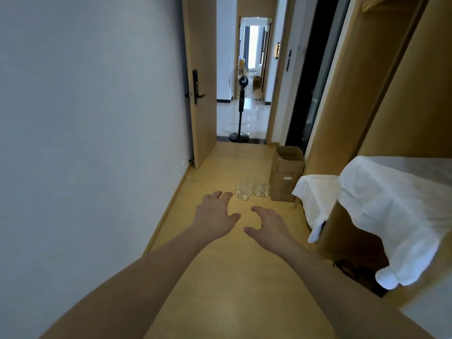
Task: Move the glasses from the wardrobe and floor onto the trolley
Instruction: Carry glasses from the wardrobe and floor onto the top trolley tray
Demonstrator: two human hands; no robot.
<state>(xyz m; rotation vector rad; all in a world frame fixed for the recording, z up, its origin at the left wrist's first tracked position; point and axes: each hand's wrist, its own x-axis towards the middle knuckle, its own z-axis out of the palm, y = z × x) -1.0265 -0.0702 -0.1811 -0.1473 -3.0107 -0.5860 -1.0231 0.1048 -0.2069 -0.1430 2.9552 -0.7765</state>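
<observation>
Several clear glasses [252, 190] stand in a cluster on the wooden floor [234, 277], just left of a cardboard box. My left hand [216, 215] and my right hand [267, 226] are stretched out side by side above the floor, short of the glasses. Both have spread, slightly bent fingers and hold nothing. The wooden wardrobe [367, 94] rises on the right, its open shelves draped with white cloth [381, 206]. No trolley is in view.
A cardboard box [286, 177] stands by the wardrobe's foot. A white wall [85, 143] runs along the left. An open wooden door [201, 81] leads to a corridor where a standing fan [241, 106] is placed. Dark cables [352, 270] lie in the lower wardrobe compartment.
</observation>
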